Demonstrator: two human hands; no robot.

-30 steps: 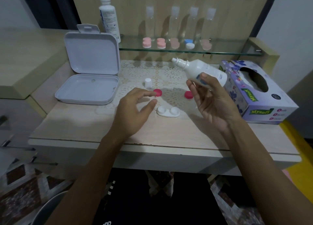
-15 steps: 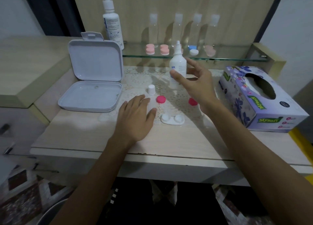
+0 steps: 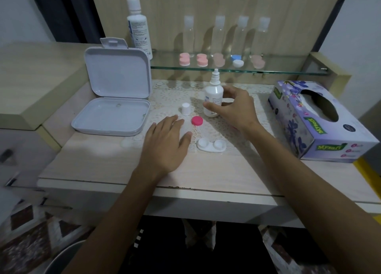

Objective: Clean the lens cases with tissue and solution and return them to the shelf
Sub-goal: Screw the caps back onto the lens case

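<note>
A small white solution bottle [image 3: 214, 92] stands upright and uncapped on the lace mat. My right hand [image 3: 235, 109] holds it, thumb across its front and fingers behind it. My left hand [image 3: 167, 144] rests flat on the table with its fingers straight. Just right of that hand lies the open white lens case [image 3: 211, 145]. One pink lid [image 3: 197, 121] lies beyond my left fingertips. The bottle's small white cap [image 3: 185, 108] stands a little farther back. The tissue box [image 3: 321, 117] sits at the right.
An open white hinged box [image 3: 115, 109] sits at the left. The glass shelf [image 3: 288, 70] at the back carries several pink lens cases [image 3: 184, 59], a blue-and-white one [image 3: 237, 60] and clear bottles. A tall solution bottle [image 3: 139, 26] stands at its left end.
My right hand swung the tilted bottle upright and set it down on the mat farther back. My left hand lowered and flattened onto the table.
</note>
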